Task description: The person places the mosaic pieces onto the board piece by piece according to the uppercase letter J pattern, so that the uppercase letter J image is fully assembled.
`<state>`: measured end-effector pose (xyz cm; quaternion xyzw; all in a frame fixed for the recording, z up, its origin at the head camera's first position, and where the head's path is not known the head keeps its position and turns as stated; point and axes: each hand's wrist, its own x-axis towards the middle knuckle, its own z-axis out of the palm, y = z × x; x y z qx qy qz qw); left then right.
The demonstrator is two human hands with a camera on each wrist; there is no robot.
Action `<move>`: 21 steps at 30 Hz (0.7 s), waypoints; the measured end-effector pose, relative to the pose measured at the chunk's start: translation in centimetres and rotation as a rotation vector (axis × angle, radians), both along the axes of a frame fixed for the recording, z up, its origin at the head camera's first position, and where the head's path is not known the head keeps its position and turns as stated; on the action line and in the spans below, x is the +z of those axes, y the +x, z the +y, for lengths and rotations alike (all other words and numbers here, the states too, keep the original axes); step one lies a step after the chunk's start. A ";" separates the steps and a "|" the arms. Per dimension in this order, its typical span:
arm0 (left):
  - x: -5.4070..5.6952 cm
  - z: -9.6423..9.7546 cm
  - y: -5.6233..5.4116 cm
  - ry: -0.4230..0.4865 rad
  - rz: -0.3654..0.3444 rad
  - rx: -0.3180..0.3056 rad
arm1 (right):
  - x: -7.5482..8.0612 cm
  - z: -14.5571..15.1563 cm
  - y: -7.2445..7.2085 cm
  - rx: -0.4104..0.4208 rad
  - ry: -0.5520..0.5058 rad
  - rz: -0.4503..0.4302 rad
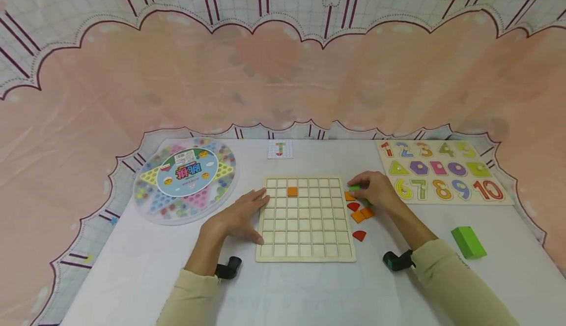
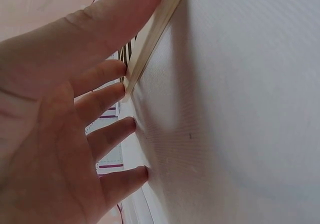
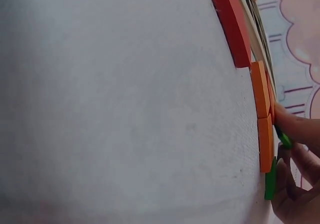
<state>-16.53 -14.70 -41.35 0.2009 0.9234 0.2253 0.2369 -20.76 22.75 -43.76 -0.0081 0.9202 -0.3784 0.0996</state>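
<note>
A wooden grid board [image 1: 305, 258] lies flat on the white table, one orange square tile [image 1: 292, 192] in a cell of its upper left part. My left hand [image 1: 236, 220] rests at the board's left edge with fingers spread, its thumb and some fingertips touching the rim. Beyond the upper right edge, my right hand [image 1: 376, 191] pinches a small green piece [image 3: 283, 136] between thumb and fingers. Another green piece [image 3: 270, 179] is on the table under that hand. Close by are orange tiles [image 1: 357, 216] and red quarter-round pieces [image 1: 359, 236].
A round lidded game box [image 1: 146, 213] sits left of the board. A number-and-shape puzzle board [image 1: 446, 172] lies at the right, with a green block [image 1: 469, 242] in front of it. Behind the grid board is a small card [image 1: 280, 149] with a coloured J-like figure.
</note>
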 end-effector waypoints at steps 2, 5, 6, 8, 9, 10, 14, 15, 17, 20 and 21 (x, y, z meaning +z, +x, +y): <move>0.0 0.0 0.1 0.000 -0.002 0.005 | 0.1 -0.1 0.0 0.005 0.008 -0.005; 0.1 0.0 0.2 -0.002 -0.001 0.006 | 0.1 -0.1 -0.1 0.004 0.021 -0.011; 0.1 0.0 0.2 -0.002 -0.003 0.009 | 0.1 -0.1 -0.1 0.002 0.027 -0.011; 0.2 0.1 0.2 -0.004 -0.005 0.012 | 0.2 -0.1 -0.1 0.004 0.028 -0.008; 0.2 0.1 0.3 -0.003 -0.008 0.011 | 0.2 -0.1 -0.1 0.001 0.029 -0.007; 0.2 0.1 0.3 -0.001 -0.011 0.012 | 0.3 -0.1 -0.1 -0.003 0.029 -0.005; 0.3 0.2 0.3 0.003 -0.018 0.012 | 0.8 -0.3 -0.2 -0.021 0.023 0.020; 0.3 0.2 0.3 0.002 -0.018 0.013 | 0.9 -0.4 -0.2 -0.029 0.021 0.027; 0.3 0.2 0.3 0.000 -0.015 0.016 | 1.2 -0.7 -0.3 -0.025 0.016 0.048; 0.3 0.1 0.2 -0.003 -0.008 0.018 | 1.3 -1.4 -0.5 -0.010 0.007 0.065; 0.3 0.1 0.2 -0.004 -0.008 0.018 | 1.3 -1.7 -0.6 -0.004 -0.002 0.066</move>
